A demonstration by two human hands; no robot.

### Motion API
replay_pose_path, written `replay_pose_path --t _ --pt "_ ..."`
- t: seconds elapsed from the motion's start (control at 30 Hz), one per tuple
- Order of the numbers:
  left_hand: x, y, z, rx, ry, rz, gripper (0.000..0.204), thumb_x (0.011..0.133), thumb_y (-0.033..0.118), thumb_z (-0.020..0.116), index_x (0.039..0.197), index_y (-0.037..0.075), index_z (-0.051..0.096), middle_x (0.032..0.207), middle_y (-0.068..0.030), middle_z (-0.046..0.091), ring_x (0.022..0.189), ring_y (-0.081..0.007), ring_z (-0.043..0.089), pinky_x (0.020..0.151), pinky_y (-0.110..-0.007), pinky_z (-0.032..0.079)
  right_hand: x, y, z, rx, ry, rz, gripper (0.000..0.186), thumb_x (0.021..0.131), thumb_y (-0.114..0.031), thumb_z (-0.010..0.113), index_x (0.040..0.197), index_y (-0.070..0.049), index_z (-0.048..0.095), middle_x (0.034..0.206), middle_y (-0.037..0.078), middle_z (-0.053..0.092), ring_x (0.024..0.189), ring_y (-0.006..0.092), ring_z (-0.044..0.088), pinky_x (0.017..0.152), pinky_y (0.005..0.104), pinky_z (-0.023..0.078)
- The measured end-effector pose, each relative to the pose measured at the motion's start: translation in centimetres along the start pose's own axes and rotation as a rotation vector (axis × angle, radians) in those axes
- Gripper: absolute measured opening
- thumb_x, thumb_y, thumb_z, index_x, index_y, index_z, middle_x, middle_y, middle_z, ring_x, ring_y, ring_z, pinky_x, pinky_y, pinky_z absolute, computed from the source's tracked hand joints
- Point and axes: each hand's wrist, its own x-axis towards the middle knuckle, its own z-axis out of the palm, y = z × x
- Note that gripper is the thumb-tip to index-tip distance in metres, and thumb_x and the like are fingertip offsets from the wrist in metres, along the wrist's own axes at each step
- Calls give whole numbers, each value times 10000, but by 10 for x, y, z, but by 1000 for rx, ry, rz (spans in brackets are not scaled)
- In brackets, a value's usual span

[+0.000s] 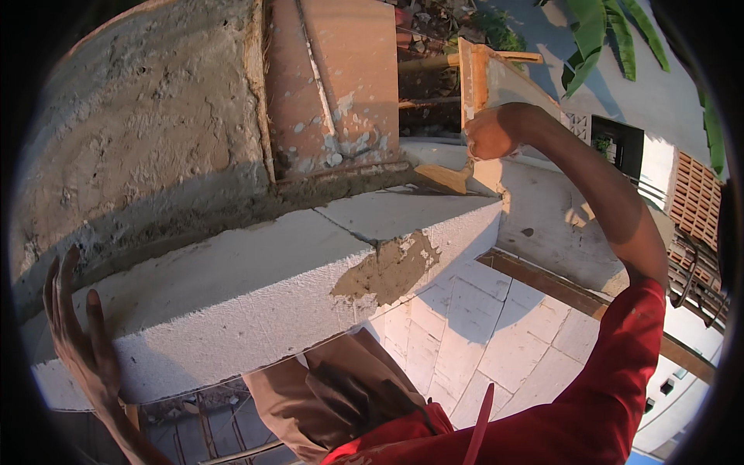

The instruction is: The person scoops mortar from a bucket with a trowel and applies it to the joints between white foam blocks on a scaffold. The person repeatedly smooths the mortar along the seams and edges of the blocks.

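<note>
A row of white lightweight concrete blocks (pixel 232 318) runs across in front of me, with a joint between two of them. Grey mortar (pixel 387 270) is smeared over the joint on the near face. My left hand (pixel 81 341) rests at the left end of the row, fingers spread and stretched out. At the far right end, my right hand (pixel 496 133) is closed in a fist around the handle of a trowel, the handle hidden by the fingers. The trowel's blade (pixel 442 178) points left, low over the far edge of the block tops.
Behind the blocks stand a rough cement-plastered surface (pixel 147 108) and a spattered orange-brown panel (pixel 333 77). A wooden frame (pixel 474 74) rises beyond my right hand. White block wall (pixel 480 325) drops away below right. Banana leaves (pixel 589 39) hang at the upper right.
</note>
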Motion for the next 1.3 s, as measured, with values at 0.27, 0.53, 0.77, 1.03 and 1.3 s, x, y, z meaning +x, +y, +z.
replay_pose_path --t 0.27,0.53,0.77,1.03,1.3 --pt "-1 5 0 -54 22 -57 459 1049 375 458 1435 149 557 1457 -119 562 1419 -348 447 1161 -533 375 -1 -23 -34 312 -3 -45 381 919 -319 513 1032 -37 744 1037 158 658 1023 301 680 870 434 520" --pt "4 9 -1 -84 16 -94 426 1047 328 473 1435 178 562 1459 -80 568 1417 -314 456 1141 -516 413 -125 -48 27 812 343 320 472 983 -481 564 1236 -109 706 1261 118 634 1109 298 605 964 373 484" --pt "1 7 -1 -82 55 -39 437 1055 356 465 1437 166 559 1460 -110 561 1414 -341 451 1128 -530 411 -196 -157 157 1642 646 407 258 963 -112 661 1182 -17 563 919 100 606 741 170 609 648 344 515" --pt "1 8 -2 -43 28 -55 465 1051 407 456 1435 169 568 1481 -168 525 1414 -370 450 1127 -535 404 -141 -250 214 1851 943 641 217 982 -112 605 1089 -24 438 794 73 563 601 150 586 528 326 502" --pt "-1 11 -4 -93 51 -49 468 1046 411 461 1427 165 576 1467 -155 544 1411 -349 459 1156 -527 381 -117 -259 201 1934 776 771 319 975 -194 608 1108 -61 351 757 114 549 517 209 574 472 344 492"
